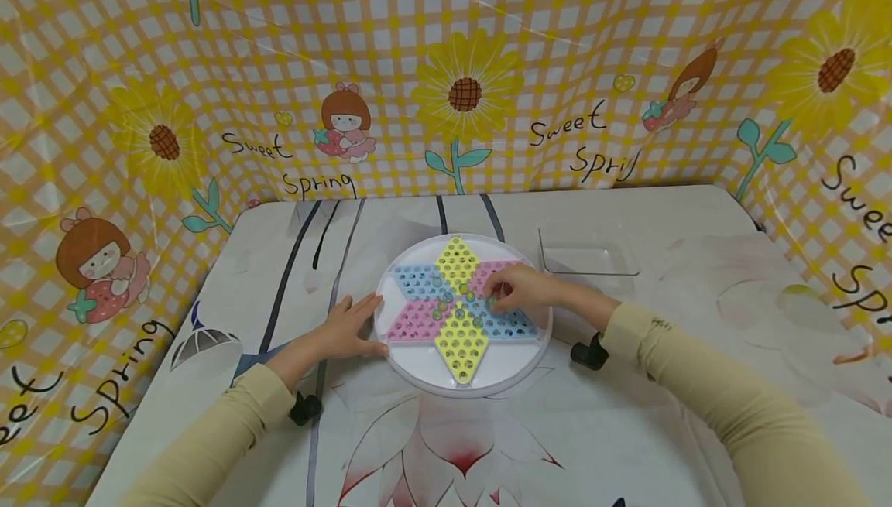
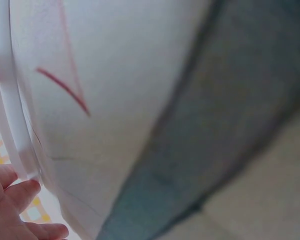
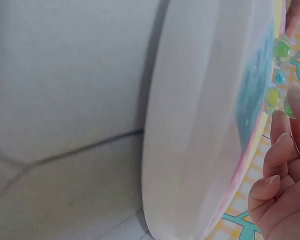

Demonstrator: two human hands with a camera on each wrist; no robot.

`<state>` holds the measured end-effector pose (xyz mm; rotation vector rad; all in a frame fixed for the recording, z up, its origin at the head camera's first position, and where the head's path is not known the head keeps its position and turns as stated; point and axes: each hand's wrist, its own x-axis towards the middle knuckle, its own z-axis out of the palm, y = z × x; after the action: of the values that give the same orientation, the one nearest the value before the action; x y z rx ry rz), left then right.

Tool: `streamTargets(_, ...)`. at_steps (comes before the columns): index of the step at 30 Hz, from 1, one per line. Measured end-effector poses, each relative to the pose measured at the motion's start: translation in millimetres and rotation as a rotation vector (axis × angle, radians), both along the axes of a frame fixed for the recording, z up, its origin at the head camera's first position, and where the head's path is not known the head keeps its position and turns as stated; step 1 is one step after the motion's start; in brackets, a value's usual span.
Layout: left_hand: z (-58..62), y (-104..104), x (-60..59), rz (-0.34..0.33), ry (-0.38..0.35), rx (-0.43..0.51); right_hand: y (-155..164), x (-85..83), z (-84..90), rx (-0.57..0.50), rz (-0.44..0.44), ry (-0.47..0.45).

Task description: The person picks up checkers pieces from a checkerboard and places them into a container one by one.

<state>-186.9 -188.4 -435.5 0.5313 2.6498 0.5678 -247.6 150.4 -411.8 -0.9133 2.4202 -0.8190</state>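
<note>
A round white Chinese checkers board [image 1: 411, 364] bears a star of yellow, pink and blue points, with several glass marbles [image 1: 460, 313] gathered around its middle. Over the right side of the star is my right hand [image 1: 523, 289], its thumb and forefinger pinching a green marble [image 3: 288, 108]. Close by in the right wrist view sit a yellow marble [image 3: 273, 95] and a larger green one [image 3: 282, 48]. My left hand [image 1: 348, 327] is spread at the board's left rim, fingertips touching the edge; its fingers [image 2: 25, 192] also show against the white rim in the left wrist view.
Behind the board to the right stands a clear plastic box [image 1: 588, 259]. The table is covered with a white cloth [image 1: 446, 445] printed with flowers and dark lines. A yellow checked curtain [image 1: 390, 50] encloses the back and both sides.
</note>
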Motion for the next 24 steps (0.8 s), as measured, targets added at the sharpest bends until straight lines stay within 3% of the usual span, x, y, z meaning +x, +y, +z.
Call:
streamTargets(11, -0.4, 0.5, 0.7, 0.005, 0.001, -0.003, 9.7, -0.1, 14.1, -0.068, -0.144, -0.077)
streamTargets(24, -1.4, 0.8, 0.9, 0.026, -0.013, 0.013, 26.9, -6.4, 33.9, -0.085, -0.190, -0.004)
